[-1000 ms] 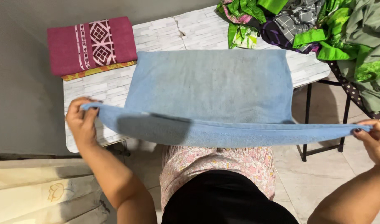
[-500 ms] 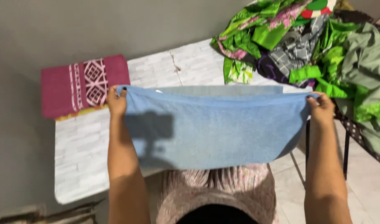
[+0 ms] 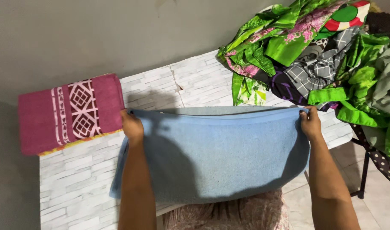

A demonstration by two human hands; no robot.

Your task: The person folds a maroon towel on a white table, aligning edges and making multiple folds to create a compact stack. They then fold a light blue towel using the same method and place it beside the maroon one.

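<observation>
A light blue towel [image 3: 220,153] lies folded over on the white brick-patterned table [image 3: 75,179], its near fold hanging past the table's front edge. My left hand [image 3: 132,125] grips the towel's far left corner. My right hand [image 3: 310,123] grips its far right corner. Both corners are held low, near the lower layer's far edge, which shows as a thin strip behind them.
A folded maroon towel [image 3: 67,113] with a pink pattern rests on an orange cloth at the table's far left. A heap of green, grey and purple clothes [image 3: 318,55] covers the far right. A grey wall [image 3: 97,34] stands behind. A black table leg [image 3: 364,174] shows at right.
My hands carried the towel's near edge up and away from me, folding it over onto the far edge. The towel has come down closer to the table.
</observation>
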